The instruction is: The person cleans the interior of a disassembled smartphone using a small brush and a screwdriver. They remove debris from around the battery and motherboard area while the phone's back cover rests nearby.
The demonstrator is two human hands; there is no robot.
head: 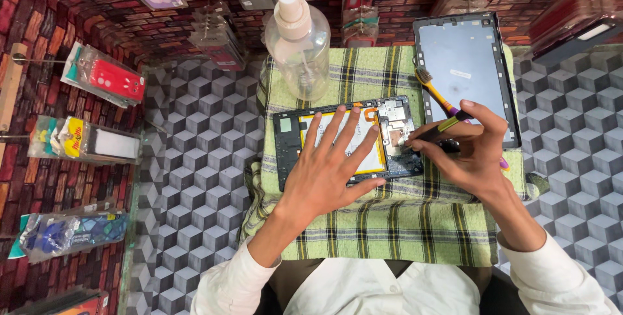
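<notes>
The checked green cloth (389, 224) covers the work surface, laid over a grey cube-patterned top (195, 159). Brick-patterned walls (39, 29) enclose the stall, hung with packaged phone cases (113, 78).

On the cloth lies an opened tablet (289, 153), back cover off, its long axis running left to right across the view. The yellow-edged battery (373, 153) fills the middle; the circuit board (396, 123) sits at the right end.

The left hand (331, 172) lies flat on the battery, fingers spread and straight, gripping nothing, pressing the tablet down.

The right hand (470, 153) is the nearer one to the circuit board. Its fingers are closed around a dark slim tool (431, 134); the tip points left and meets the board just beside the metal shield. A toothbrush (435, 91) with a yellow handle passes under the same hand; whether it is gripped cannot be told.

A detached tablet back cover (464, 62) lies just beyond the right hand. A clear pump bottle (300, 49) stands at the far edge of the cloth, apart from both hands.
</notes>
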